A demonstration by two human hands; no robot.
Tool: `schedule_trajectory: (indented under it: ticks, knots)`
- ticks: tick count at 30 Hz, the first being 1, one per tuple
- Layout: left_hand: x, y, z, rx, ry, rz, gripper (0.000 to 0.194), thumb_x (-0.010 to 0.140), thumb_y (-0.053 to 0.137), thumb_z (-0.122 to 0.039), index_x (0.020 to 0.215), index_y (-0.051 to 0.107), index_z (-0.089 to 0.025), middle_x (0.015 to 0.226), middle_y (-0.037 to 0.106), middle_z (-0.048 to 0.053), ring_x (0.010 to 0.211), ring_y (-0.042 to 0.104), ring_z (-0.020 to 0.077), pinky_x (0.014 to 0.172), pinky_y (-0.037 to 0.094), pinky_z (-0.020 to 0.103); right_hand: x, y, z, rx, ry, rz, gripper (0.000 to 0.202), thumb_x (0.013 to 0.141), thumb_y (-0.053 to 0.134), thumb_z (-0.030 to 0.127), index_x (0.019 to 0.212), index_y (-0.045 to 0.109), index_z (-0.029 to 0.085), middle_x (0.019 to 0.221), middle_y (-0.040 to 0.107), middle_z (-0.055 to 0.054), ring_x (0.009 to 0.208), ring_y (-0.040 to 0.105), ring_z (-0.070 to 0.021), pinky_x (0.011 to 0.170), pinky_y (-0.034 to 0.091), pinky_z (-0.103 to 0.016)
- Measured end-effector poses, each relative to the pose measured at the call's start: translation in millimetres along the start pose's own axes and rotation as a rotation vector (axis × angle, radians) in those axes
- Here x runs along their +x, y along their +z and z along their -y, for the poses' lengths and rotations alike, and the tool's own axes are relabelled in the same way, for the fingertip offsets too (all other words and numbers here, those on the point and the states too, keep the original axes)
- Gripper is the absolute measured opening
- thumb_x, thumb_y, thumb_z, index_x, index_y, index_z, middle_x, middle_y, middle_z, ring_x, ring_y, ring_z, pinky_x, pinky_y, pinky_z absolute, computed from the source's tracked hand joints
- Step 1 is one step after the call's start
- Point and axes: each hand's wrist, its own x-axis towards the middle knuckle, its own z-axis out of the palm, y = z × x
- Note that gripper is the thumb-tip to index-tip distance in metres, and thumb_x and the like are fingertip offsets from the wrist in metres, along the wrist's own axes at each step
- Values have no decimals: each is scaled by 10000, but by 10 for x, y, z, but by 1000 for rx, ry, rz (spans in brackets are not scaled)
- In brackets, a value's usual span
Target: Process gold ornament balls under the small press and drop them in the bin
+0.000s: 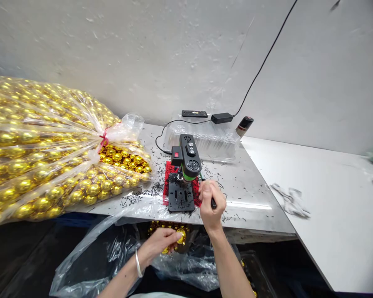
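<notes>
A small black bench drill press (190, 153) with a green collar stands on a slotted black base plate (180, 203). Fingers wrapped, my right hand (211, 201) grips the drill press lever (213, 203) at the machine's right side. My left hand (161, 244), with a white bangle at its wrist, pinches a shiny gold ball (181, 237) below the table's front edge. Just behind that ball, more gold balls (161, 225) lie in an open plastic bag (186, 269). The drill tip is hard to make out behind the machine's head.
A large tied clear bag (46, 149) of gold balls covers the table's left. Dark shavings litter the metal tabletop (251, 194) and red mat (167, 194). Behind the machine are a clear plastic tray (205, 140), a power adapter (222, 118) and a spray can (244, 125). White gloves (292, 200) lie right.
</notes>
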Motion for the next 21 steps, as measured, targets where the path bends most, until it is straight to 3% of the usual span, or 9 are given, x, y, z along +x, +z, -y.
schedule_trajectory:
  ticks: [3, 6, 8, 10, 12, 15, 18, 21]
  knots:
    - [-46, 12, 384, -448, -273, -184, 508, 679, 695, -621, 760, 621, -125, 612, 598, -4, 499, 536, 83, 504, 451, 206, -51, 3, -27, -6, -17, -1, 305, 916, 408, 99, 627, 404, 197, 652, 471, 5, 662, 491, -116, 612, 375, -272]
    - [-163, -48, 406, -706, -328, -174, 298, 733, 756, -331, 896, 637, -112, 729, 652, 35, 626, 646, 127, 615, 538, 244, -54, -10, -35, -9, -28, 19, 301, 913, 408, 93, 630, 408, 196, 663, 482, 3, 662, 493, -116, 607, 373, -270]
    - [-287, -86, 230, -740, -222, -86, 324, 668, 760, -81, 969, 644, -104, 823, 682, 62, 765, 690, 162, 699, 555, 241, -54, -13, -42, -12, -34, 21, 299, 912, 407, 90, 632, 413, 195, 665, 485, 3, 661, 492, -116, 605, 374, -270]
    - [-396, -108, -31, -704, -100, -42, 433, 634, 736, 22, 1034, 643, -115, 909, 698, 77, 874, 695, 178, 782, 552, 229, -61, -8, -52, -10, -40, 12, 297, 911, 408, 89, 633, 419, 195, 657, 483, 5, 657, 492, -118, 605, 376, -271]
    - [-437, -121, -302, -646, 15, -51, 432, 680, 737, -11, 1083, 636, -130, 926, 704, 71, 896, 694, 167, 823, 548, 218, -73, 0, -60, -5, -44, 2, 295, 910, 408, 89, 635, 426, 194, 648, 482, 6, 655, 494, -120, 606, 378, -274]
    - [-326, -150, -611, -598, 162, -87, 345, 773, 712, -124, 1109, 632, -143, 850, 702, 37, 766, 694, 130, 730, 570, 204, -85, 3, -67, -7, -48, 3, 294, 908, 405, 83, 636, 429, 194, 653, 486, 3, 658, 497, -121, 604, 379, -274]
    - [-101, -184, -775, -629, 234, -153, 217, 855, 629, -185, 1063, 642, -126, 809, 704, 38, 595, 644, 84, 530, 527, 152, -88, -8, -70, -17, -51, 19, 293, 905, 404, 75, 638, 422, 195, 667, 488, -1, 660, 496, -118, 599, 377, -272]
    - [67, -193, -862, -724, 222, -209, 156, 902, 533, -159, 990, 649, -105, 789, 711, 59, 536, 611, 69, 463, 483, 137, -91, -18, -73, -25, -52, 33, 289, 901, 403, 69, 641, 416, 196, 673, 487, -1, 653, 490, -115, 592, 373, -270]
